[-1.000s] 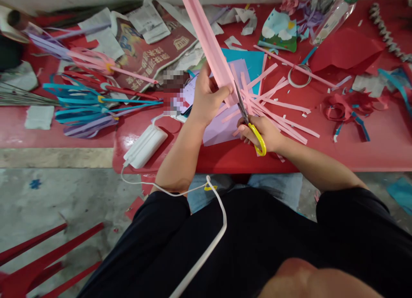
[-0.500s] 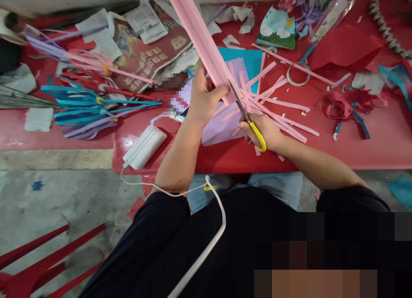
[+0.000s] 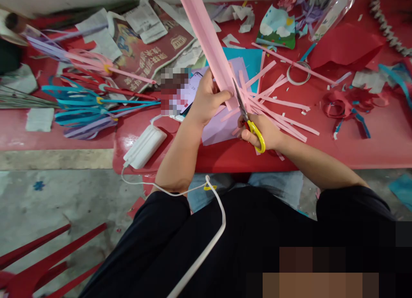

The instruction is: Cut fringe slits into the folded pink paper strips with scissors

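My left hand (image 3: 207,96) pinches the lower end of a long folded sheet of pink paper (image 3: 209,40), thumb on top. The sheet slants up and leftward past the top edge of the view. In my right hand (image 3: 262,130) are scissors (image 3: 241,102) with yellow handles, their blades lying at the sheet's right edge near its lower end. Whether the blades are parted is hard to make out. Under both hands, several cut pink strips (image 3: 283,120) fan out over a lilac sheet (image 3: 214,132) and a teal sheet (image 3: 257,57).
A phone (image 3: 192,92), partly blurred, lies left of my left hand, with a white power bank (image 3: 144,147) and cable nearer me. Looped paper bundles (image 3: 80,104) and newspaper (image 3: 151,53) cover the left. Rightward are a tape roll (image 3: 298,73), red scraps (image 3: 347,104) and a bottle (image 3: 334,14).
The pink sheet, my left hand and the scissor blades have shifted slightly right and down. More of the phone shows. My right hand stays in nearly the same place.
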A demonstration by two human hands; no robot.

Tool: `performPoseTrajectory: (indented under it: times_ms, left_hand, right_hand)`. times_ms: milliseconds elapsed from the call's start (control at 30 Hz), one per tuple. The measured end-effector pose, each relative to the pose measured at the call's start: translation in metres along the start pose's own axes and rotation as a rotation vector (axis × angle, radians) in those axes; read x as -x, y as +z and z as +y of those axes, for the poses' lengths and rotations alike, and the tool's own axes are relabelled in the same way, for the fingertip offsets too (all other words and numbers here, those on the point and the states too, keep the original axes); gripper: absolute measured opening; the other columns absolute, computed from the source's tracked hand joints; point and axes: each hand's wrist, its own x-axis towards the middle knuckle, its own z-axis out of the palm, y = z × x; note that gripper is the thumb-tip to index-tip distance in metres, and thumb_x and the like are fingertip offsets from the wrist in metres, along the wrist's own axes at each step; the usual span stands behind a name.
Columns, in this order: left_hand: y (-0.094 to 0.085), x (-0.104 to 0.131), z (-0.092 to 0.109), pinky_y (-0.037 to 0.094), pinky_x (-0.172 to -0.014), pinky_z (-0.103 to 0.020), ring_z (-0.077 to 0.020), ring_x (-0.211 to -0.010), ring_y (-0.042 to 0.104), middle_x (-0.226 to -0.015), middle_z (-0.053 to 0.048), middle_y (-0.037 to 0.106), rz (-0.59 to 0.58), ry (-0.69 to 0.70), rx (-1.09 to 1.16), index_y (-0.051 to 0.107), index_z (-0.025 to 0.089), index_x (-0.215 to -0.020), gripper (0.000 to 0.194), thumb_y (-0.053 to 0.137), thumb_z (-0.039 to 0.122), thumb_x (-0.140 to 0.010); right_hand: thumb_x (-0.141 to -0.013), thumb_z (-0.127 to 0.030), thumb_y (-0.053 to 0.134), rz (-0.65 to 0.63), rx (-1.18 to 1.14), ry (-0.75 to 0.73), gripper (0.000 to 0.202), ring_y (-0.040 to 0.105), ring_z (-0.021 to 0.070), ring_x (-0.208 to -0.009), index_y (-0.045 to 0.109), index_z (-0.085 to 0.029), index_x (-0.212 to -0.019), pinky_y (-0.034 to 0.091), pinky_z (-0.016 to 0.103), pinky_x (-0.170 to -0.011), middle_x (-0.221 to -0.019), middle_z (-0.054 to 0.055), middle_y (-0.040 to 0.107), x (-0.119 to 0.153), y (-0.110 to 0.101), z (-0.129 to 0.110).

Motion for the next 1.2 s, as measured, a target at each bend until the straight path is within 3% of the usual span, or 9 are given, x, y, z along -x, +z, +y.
performPoseTrajectory:
  times_ms: [233, 433, 667, 933, 1033, 1200]
  left_hand:
    - [0.009, 0.003, 0.002, 0.065, -0.095, -0.048, -0.0336, -0.115, 0.077, -0.116, -0.007, 0.078, -0.032, -0.035, 0.005, 0.067, 0.025, -0.135, 0.055, 0.083, 0.027, -0.082]
    - [0.013, 0.004, 0.006, 0.067, -0.097, -0.046, -0.0314, -0.112, 0.078, -0.112, -0.006, 0.076, -0.006, -0.069, -0.021, 0.068, 0.023, -0.133, 0.052, 0.079, 0.016, -0.082]
    - [0.009, 0.005, 0.009, 0.069, -0.093, -0.042, -0.0302, -0.112, 0.079, -0.112, -0.005, 0.079, 0.005, -0.114, -0.007, 0.070, 0.026, -0.141, 0.063, 0.080, 0.014, -0.080]
    - [0.014, 0.004, 0.002, 0.068, -0.105, -0.052, -0.0358, -0.121, 0.078, -0.108, -0.006, 0.077, -0.028, -0.093, 0.028, 0.069, 0.024, -0.128, 0.048, 0.081, 0.012, -0.083]
    - [0.016, 0.006, 0.005, 0.065, -0.109, -0.057, -0.0382, -0.125, 0.076, -0.109, -0.006, 0.074, -0.060, -0.098, 0.032, 0.070, 0.023, -0.125, 0.048, 0.082, 0.009, -0.080]
    - [0.015, 0.008, 0.011, 0.065, -0.112, -0.059, -0.0393, -0.123, 0.076, -0.113, -0.007, 0.076, -0.170, -0.051, -0.049, 0.073, 0.023, -0.120, 0.045, 0.086, 0.015, -0.078]
  right_hand:
    - [-0.097, -0.102, 0.051, 0.037, -0.034, 0.033, 0.081, 0.068, 0.0214, -0.069, 0.063, -0.022, -0.101, 0.051, 0.036, -0.067, -0.077, 0.005, 0.074, 0.001, 0.002, -0.005]
    - [-0.099, -0.101, 0.047, 0.052, -0.105, 0.154, 0.081, 0.071, 0.0215, -0.060, 0.066, -0.022, -0.098, 0.055, 0.035, -0.061, -0.068, 0.004, 0.072, 0.004, 0.004, -0.007]
    - [-0.091, -0.107, 0.052, 0.052, -0.095, 0.246, 0.086, 0.066, 0.0196, -0.049, 0.063, -0.023, -0.096, 0.049, 0.032, -0.050, -0.060, 0.001, 0.067, 0.002, 0.002, -0.009]
    - [-0.092, -0.106, 0.052, -0.011, -0.017, 0.081, 0.087, 0.072, 0.0238, -0.072, 0.064, -0.021, -0.104, 0.054, 0.037, -0.069, -0.079, 0.007, 0.076, 0.001, 0.001, -0.003]
    - [-0.095, -0.105, 0.048, -0.033, -0.027, 0.074, 0.087, 0.070, 0.0231, -0.071, 0.064, -0.021, -0.110, 0.053, 0.037, -0.069, -0.078, 0.005, 0.074, 0.002, 0.001, -0.002]
    - [-0.095, -0.108, 0.041, 0.014, -0.003, 0.068, 0.089, 0.069, 0.0225, -0.069, 0.064, -0.022, -0.101, 0.054, 0.038, -0.067, -0.078, 0.007, 0.073, 0.002, 0.004, 0.001]
